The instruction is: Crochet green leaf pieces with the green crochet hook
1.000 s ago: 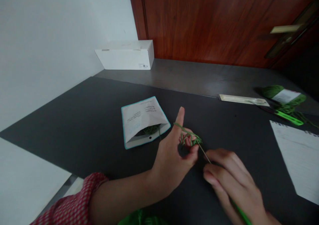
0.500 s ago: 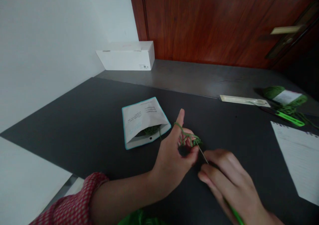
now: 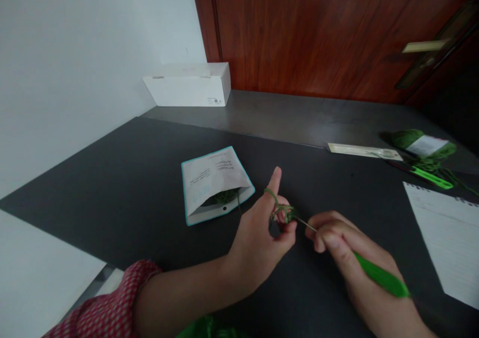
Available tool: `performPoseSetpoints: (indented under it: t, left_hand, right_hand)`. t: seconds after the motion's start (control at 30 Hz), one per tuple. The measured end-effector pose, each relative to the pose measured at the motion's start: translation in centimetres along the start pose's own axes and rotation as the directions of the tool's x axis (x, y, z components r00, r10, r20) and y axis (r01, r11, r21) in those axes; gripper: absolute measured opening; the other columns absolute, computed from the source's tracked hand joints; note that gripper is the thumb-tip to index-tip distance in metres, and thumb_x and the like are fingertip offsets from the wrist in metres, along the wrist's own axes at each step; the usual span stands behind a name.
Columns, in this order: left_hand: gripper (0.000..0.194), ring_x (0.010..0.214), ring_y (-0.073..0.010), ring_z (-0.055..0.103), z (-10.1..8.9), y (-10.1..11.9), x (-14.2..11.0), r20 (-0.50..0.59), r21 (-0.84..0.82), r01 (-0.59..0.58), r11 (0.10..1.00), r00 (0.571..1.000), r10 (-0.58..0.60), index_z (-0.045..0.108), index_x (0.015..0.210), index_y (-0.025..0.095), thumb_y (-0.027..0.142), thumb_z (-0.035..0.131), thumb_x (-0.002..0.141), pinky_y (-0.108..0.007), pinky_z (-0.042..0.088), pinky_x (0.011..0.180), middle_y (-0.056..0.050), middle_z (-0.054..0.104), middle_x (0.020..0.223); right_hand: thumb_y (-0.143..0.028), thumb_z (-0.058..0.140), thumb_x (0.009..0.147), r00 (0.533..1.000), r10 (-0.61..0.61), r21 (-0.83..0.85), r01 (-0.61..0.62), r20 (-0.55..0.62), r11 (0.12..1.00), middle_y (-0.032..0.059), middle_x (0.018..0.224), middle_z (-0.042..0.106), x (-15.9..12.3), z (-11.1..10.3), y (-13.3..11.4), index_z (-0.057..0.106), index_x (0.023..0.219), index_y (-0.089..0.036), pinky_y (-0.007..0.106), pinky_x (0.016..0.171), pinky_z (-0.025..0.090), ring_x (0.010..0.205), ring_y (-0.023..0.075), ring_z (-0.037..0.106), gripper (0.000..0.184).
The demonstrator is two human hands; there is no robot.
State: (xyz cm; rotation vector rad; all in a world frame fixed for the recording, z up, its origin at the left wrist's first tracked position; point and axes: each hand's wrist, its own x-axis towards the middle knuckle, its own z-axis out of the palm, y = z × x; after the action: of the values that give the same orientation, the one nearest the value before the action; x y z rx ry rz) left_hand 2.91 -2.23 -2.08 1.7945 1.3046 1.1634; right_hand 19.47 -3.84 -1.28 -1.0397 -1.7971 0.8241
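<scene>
Between the thumb and fingers of my left hand (image 3: 258, 243) is a small piece of green crochet work (image 3: 287, 213). Green yarn (image 3: 270, 192) loops round its raised index finger. My right hand (image 3: 352, 258) is closed on a crochet hook (image 3: 381, 275) with a thick green handle and a thin metal shaft. The shaft's tip reaches into the crochet work, where the stitches hide it. Left of my hands, a white pouch with a blue edge (image 3: 209, 176) lies open, dark green yarn (image 3: 225, 197) showing inside. A strand comes out of its mouth.
At the right lie a green yarn skein (image 3: 407, 139) with a white label, a bright green tool (image 3: 431, 177), a long narrow packet (image 3: 359, 151) and a spiral-bound notepad (image 3: 445, 238). A white box (image 3: 189, 91) stands by the wall, near a wooden door (image 3: 299, 39).
My right hand has rolled over and shifted slightly right, bringing the hook's green handle into view and laying its shaft flatter. My left hand keeps its hold on the crochet work.
</scene>
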Motion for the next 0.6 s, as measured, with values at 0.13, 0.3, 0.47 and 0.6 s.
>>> performPoseSetpoints:
  t: [0.13, 0.3, 0.47, 0.6]
  left_hand:
    - [0.086, 0.079, -0.0124, 0.062, 0.2, 0.0, 0.1, 0.078, -0.01, 0.043, 0.999, 0.996, -0.042, 0.017, 0.152, 0.026, 0.007, 0.057, 0.078, -0.029, 0.051, 0.08, 0.002, 0.065, 0.092]
    - [0.089, 0.079, -0.0132, 0.059, 0.6, 0.0, -0.2, 0.09, 0.112, -0.038, 0.993, 0.996, 0.028, 0.014, 0.152, 0.03, 0.005, 0.056, 0.078, -0.028, 0.051, 0.078, 0.003, 0.064, 0.09]
    - [0.082, 0.079, -0.013, 0.059, 1.0, -0.3, -0.3, 0.078, 0.202, -0.154, 0.967, 0.987, 0.141, 0.018, 0.151, 0.026, 0.004, 0.051, 0.08, -0.027, 0.051, 0.081, 0.002, 0.062, 0.088]
    - [0.09, 0.076, -0.0126, 0.06, 1.0, -0.4, -0.2, 0.114, 0.132, -0.017, 0.991, 0.994, 0.002, 0.013, 0.152, 0.028, 0.005, 0.055, 0.076, -0.027, 0.051, 0.075, 0.004, 0.064, 0.086]
  right_hand:
    - [-0.02, 0.052, 0.095, 0.957, -0.27, -0.38, 0.292, 0.111, 0.878, 0.0042, 0.081, 0.065, -0.9, 0.0, -0.5, 0.06, 0.081, -0.022, 0.03, 0.062, 0.048, 0.07, 0.0184, 0.061, 0.016]
    - [-0.02, 0.047, 0.096, 0.978, -0.175, -0.317, 0.204, 0.117, 0.926, 0.0029, 0.079, 0.063, -0.8, -0.4, -0.1, 0.057, 0.078, -0.022, 0.027, 0.061, 0.049, 0.07, 0.0168, 0.061, 0.021]
    - [-0.026, 0.039, 0.101, 0.998, 0.062, -0.103, -0.062, -0.007, 0.993, -0.0012, 0.07, 0.06, -0.3, -0.8, 0.2, 0.05, 0.07, -0.023, 0.023, 0.056, 0.047, 0.066, 0.0141, 0.06, 0.032]
    - [-0.019, 0.049, 0.096, 0.984, -0.17, -0.339, 0.18, 0.059, 0.924, 0.0025, 0.078, 0.062, -1.3, 0.5, 0.2, 0.058, 0.079, -0.021, 0.03, 0.064, 0.048, 0.071, 0.0178, 0.059, 0.019]
